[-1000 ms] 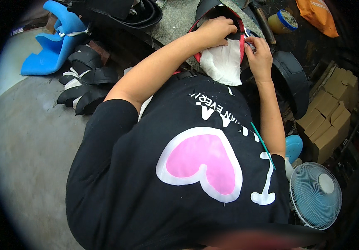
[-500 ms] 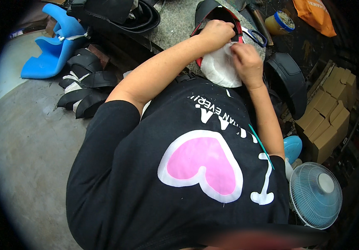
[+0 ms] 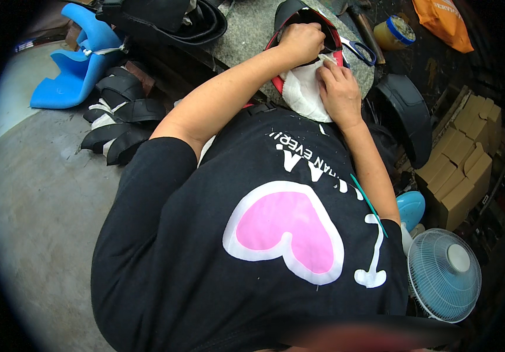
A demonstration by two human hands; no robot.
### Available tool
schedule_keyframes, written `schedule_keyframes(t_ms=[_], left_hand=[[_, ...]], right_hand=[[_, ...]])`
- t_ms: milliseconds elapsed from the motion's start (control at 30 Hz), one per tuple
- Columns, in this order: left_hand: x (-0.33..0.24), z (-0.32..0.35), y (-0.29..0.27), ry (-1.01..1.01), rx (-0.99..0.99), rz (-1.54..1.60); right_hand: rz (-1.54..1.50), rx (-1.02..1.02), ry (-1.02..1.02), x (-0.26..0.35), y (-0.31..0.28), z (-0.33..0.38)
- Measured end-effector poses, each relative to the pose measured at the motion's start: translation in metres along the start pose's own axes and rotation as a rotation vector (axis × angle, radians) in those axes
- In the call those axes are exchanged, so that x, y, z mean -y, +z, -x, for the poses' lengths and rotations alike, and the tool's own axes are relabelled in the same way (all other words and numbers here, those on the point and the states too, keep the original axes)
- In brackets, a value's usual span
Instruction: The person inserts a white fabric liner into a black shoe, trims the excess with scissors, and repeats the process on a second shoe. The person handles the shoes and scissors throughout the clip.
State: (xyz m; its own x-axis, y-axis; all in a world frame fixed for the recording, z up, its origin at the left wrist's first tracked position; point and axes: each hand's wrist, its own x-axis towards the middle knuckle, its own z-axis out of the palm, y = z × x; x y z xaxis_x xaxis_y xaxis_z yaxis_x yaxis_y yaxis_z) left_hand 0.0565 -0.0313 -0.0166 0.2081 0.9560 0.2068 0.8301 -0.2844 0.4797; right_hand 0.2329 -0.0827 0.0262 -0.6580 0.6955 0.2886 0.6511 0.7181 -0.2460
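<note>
On a speckled grey work surface (image 3: 243, 32) lies a hollow black piece with a red edge (image 3: 278, 84), its opening towards me. A white cloth (image 3: 304, 94) spills out of it at the near side. My left hand (image 3: 302, 44) is closed in a fist inside the opening; its fingertips are hidden, so what they hold cannot be made out. My right hand (image 3: 340, 94) lies at the right edge of the opening, fingers bent over the white cloth and gripping it there.
Blue-handled scissors (image 3: 361, 51) and a hammer-like tool (image 3: 368, 35) lie right of the piece, near a yellowish jar (image 3: 394, 33). Black curved pieces (image 3: 123, 114) and a blue foam form (image 3: 79, 64) are at left. Cardboard boxes (image 3: 458, 158) and a fan (image 3: 445, 276) stand at right.
My left hand has shifted slightly left and deeper into the opening. My right hand has moved a little left and down, pressing closer onto the white cloth, which sits lower and narrower.
</note>
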Motion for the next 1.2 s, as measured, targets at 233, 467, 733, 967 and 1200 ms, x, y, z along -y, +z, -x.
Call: schedule_keyframes(t_ms=[233, 467, 733, 967, 1200], left_hand=[[-0.001, 0.006, 0.000, -0.036, -0.029, 0.111], [-0.009, 0.000, 0.005, -0.030, -0.063, -0.054], [-0.010, -0.002, 0.005, -0.019, -0.070, -0.062], [-0.012, -0.002, 0.005, -0.066, -0.052, -0.050], [-0.012, -0.004, 0.005, -0.082, -0.035, -0.070]], right_hand=[[-0.222, -0.032, 0.215, -0.022, 0.002, -0.005], [-0.092, 0.033, 0.267, -0.047, 0.014, -0.026], [-0.018, 0.043, 0.238, -0.056, 0.020, -0.028], [-0.276, 0.039, 0.564, -0.071, 0.028, -0.026], [-0.427, -0.091, 0.428, -0.069, -0.002, -0.029]])
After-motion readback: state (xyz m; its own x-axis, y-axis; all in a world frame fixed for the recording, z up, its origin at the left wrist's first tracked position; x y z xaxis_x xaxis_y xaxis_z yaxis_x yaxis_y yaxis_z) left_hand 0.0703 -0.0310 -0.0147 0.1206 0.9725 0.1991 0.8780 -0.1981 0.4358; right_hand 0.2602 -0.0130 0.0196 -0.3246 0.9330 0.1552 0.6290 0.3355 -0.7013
